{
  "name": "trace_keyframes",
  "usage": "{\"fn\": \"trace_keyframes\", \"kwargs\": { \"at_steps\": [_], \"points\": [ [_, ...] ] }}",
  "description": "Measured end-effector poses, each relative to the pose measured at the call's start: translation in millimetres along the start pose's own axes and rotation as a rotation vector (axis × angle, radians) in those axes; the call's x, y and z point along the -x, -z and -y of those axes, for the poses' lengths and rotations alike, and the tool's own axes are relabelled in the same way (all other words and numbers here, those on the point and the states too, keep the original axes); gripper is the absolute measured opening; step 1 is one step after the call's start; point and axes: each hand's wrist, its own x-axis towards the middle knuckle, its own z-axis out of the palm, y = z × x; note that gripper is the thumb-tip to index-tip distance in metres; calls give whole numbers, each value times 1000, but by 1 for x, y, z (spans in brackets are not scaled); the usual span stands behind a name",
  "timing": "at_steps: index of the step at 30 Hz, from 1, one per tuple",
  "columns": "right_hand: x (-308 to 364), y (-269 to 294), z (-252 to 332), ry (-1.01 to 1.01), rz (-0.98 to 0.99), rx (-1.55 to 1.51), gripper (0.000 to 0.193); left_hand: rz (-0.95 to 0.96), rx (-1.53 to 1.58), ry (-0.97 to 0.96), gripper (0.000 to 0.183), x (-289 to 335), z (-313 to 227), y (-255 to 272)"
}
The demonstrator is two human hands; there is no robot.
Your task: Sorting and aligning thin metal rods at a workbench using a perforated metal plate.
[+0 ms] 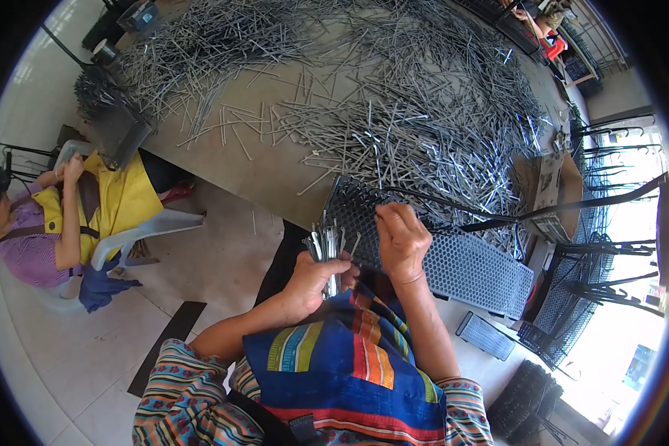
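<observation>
My left hand [312, 281] is wrapped round an upright bundle of thin metal rods [328, 244], shiny, with bent or flattened upper ends. Over a long grey perforated rack [477, 272], full of small round holes, is my right hand [403, 244]. Its fingertips are pinched together near the rack's left part, where several rod ends stand in the holes. Whatever lies between those fingertips is too small or hidden to make out. The rack slants from the table's edge down to the right, its near side close to my lap.
Loose metal rods [453, 141] are heaped across the table [275, 167]. A cardboard box [548, 189] stands to the right, near black hooked racks [609, 253]. A smaller perforated panel [485, 336] is lower right. Another person [48, 230] in a yellow apron sits at left.
</observation>
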Motion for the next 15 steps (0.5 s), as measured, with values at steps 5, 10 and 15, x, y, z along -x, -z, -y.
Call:
{"fn": "trace_keyframes", "kwargs": {
  "at_steps": [5,10,15],
  "points": [
    [4,2,2,-7,90,158,15,19,51,24,15,0,-2,1],
    [-2,-1,-7,10,81,143,16,58,51,34,16,-4,-2,2],
    [-1,-3,-4,35,91,160,17,67,66,48,15,-4,-1,3]
  ]
}}
